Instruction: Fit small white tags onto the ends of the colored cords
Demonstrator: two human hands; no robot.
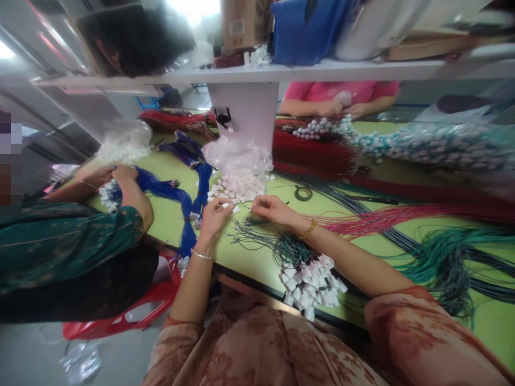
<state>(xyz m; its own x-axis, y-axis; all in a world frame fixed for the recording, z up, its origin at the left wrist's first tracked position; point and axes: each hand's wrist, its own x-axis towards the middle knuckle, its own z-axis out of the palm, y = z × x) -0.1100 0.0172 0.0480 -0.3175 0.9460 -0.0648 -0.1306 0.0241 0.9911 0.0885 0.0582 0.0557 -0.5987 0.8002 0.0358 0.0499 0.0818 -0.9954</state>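
My left hand (216, 219) is closed in a pinch on a small white plastic connector (227, 205), and another white piece (236, 209) shows just past the fingertips. Facing it across a small gap, my right hand (272, 209) is also pinched; what lies between its fingers is too small to make out. Below both hands, thin dark green wires (257, 239) with metal terminal ends fan out over the table. Their bundle runs to a cluster of white connectors (309, 284) at the table's front edge. Behind my hands lies a heap of loose white connectors (237, 187).
A roll of dark tape (303, 193) lies right of the heap. Pink wires (370, 217) and green wires (438, 246) cover the right side. At left, a co-worker's hands (123, 174) handle blue wires (161, 185). Across the table sits another person (341, 96) under a shelf (249, 74).
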